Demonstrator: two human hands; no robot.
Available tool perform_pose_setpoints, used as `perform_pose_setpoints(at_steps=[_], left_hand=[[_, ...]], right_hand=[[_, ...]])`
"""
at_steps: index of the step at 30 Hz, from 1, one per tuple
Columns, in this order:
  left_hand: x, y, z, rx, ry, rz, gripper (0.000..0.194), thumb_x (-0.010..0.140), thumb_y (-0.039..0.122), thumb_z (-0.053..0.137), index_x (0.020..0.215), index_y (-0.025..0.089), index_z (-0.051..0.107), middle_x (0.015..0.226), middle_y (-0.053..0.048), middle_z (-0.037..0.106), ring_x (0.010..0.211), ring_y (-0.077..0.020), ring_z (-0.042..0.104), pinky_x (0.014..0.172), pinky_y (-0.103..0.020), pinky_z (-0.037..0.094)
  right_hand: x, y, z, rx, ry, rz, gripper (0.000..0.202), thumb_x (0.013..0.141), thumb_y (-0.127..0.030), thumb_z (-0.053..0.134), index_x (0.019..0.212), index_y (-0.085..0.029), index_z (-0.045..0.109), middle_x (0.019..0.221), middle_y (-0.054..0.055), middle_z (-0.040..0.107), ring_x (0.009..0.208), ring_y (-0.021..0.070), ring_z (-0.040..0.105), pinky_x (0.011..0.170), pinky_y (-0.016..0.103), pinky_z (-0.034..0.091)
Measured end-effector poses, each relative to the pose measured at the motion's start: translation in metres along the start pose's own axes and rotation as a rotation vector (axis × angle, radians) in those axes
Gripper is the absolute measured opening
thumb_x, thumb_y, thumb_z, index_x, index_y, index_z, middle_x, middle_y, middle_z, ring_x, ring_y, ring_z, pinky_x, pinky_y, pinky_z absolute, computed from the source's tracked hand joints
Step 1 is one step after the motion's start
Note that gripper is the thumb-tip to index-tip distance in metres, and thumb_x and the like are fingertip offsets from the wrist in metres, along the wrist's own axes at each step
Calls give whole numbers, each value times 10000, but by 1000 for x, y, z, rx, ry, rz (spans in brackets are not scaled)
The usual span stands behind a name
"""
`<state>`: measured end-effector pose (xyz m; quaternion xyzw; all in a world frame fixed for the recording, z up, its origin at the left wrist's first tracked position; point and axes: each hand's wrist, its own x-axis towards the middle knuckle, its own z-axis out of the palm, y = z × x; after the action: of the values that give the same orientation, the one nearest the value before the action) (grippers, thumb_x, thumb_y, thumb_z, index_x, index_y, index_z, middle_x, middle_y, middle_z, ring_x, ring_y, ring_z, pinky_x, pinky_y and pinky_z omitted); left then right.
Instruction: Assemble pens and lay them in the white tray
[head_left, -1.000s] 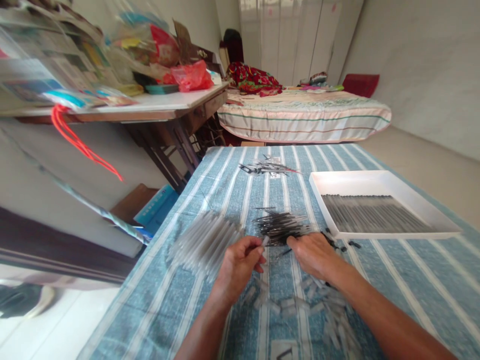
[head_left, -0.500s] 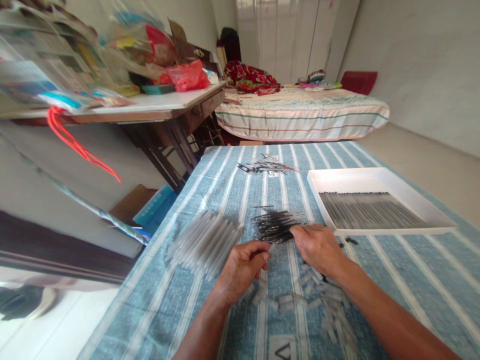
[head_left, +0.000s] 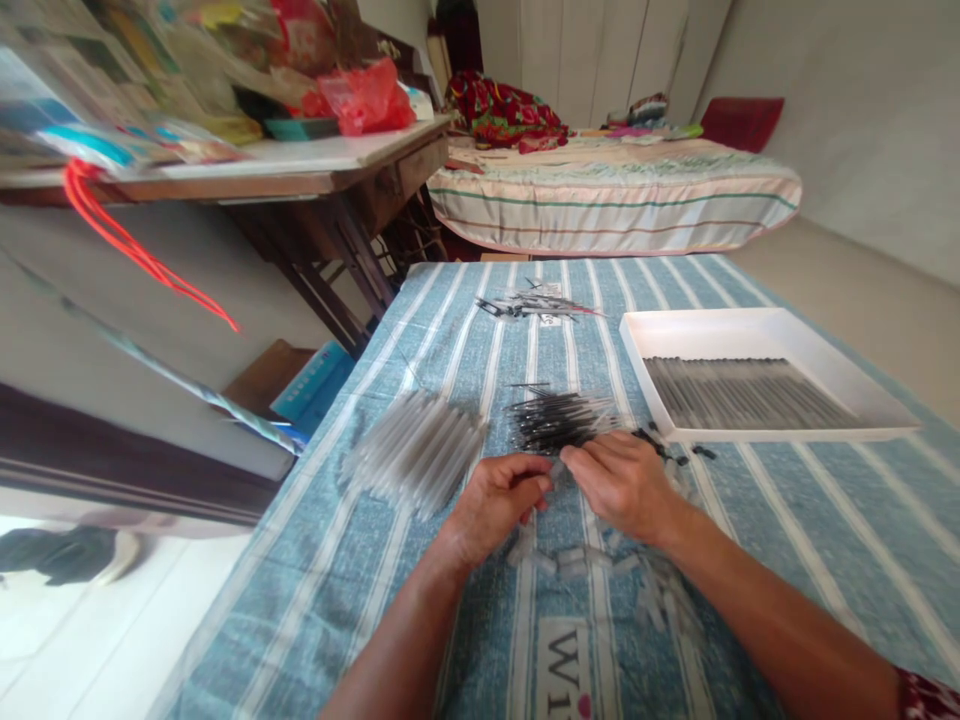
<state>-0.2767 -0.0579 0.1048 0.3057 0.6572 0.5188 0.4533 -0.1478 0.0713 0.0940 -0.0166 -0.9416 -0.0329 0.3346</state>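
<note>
The bench point(head_left: 457, 340), covered by a striped blue-and-white cloth, occupies the lower centre of the frame. The left hand point(head_left: 499, 505), at centre, has its thumb and index finger pinching a small translucent piece point(head_left: 556, 468); the piece lies in the narrow gap between the two hands, partly covered and blurred. The right hand point(head_left: 619, 485), just right of centre, has its fingers curled inward, their tips close to the piece; whether they grip anything cannot be told.

Directly above the hands in the frame lies a loose heap of thin black rods point(head_left: 551, 418), its lower right edge overlapped by the right hand. Left of centre is a stack of pale tubes point(head_left: 420, 450), laid side by side on a slant. Below the hands, loose translucent sleeves point(head_left: 664, 590) are scattered, some hidden by the right forearm. A few short black pieces point(head_left: 703, 452) lie to the right of the right hand.

At right of the frame stands a shallow white tray point(head_left: 870, 405) containing a row of slender grey rods point(head_left: 742, 392). At upper centre, a separate pile of thin parts point(head_left: 529, 303) lies on the cloth.
</note>
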Motion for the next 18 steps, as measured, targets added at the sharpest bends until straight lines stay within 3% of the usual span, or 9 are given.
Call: perform_pose_setpoints(at_steps=[4, 7, 9, 12, 14, 18], left_hand=[[0, -2, 0, -243, 11, 91, 170, 715, 235, 688, 851, 134, 685, 583, 15, 600, 485, -67, 462, 487, -204, 355], [0, -1, -1, -409, 39, 169, 179, 705, 228, 708, 855, 136, 675, 692, -23, 653, 548, -88, 515, 503, -209, 383], [0, 0, -1, -484, 62, 209, 192, 692, 218, 717, 858, 134, 669, 741, -37, 664, 575, -100, 535, 500, -211, 392], [0, 3, -1, -528, 69, 244, 178, 689, 202, 715, 846, 134, 663, 730, -28, 654, 565, -94, 532, 486, -205, 389], [-1, 4, -1, -531, 62, 254, 164, 699, 200, 706, 844, 137, 661, 747, -29, 652, 568, -93, 537, 485, -203, 391], [-3, 6, 0, -545, 50, 261, 197, 715, 191, 688, 906, 150, 665, 758, -32, 651, 563, -90, 536, 473, -195, 384]], right_hand=[[-2, -1, -9, 108, 52, 112, 240, 896, -141, 426, 1022, -142, 630, 637, 37, 628, 600, 143, 550, 632, 284, 385], [-3, 6, -17, 235, 33, 296, 230, 895, -215, 450, 1007, -158, 643, 757, 66, 683, 656, 146, 596, 671, 269, 426], [-3, 13, -22, 363, -129, 357, 209, 878, -244, 473, 922, -175, 666, 738, 42, 682, 639, 131, 595, 643, 240, 423], [-2, 22, -29, 518, -527, 350, 139, 806, -226, 550, 798, -195, 685, 607, -23, 635, 546, 98, 544, 545, 195, 364], [-2, 27, -32, 546, -713, 348, 104, 766, -208, 584, 746, -197, 686, 560, -45, 609, 517, 88, 515, 517, 184, 324], [-6, 36, -32, 404, -780, 401, 116, 763, -189, 573, 754, -199, 688, 603, -28, 646, 553, 108, 546, 530, 200, 300]])
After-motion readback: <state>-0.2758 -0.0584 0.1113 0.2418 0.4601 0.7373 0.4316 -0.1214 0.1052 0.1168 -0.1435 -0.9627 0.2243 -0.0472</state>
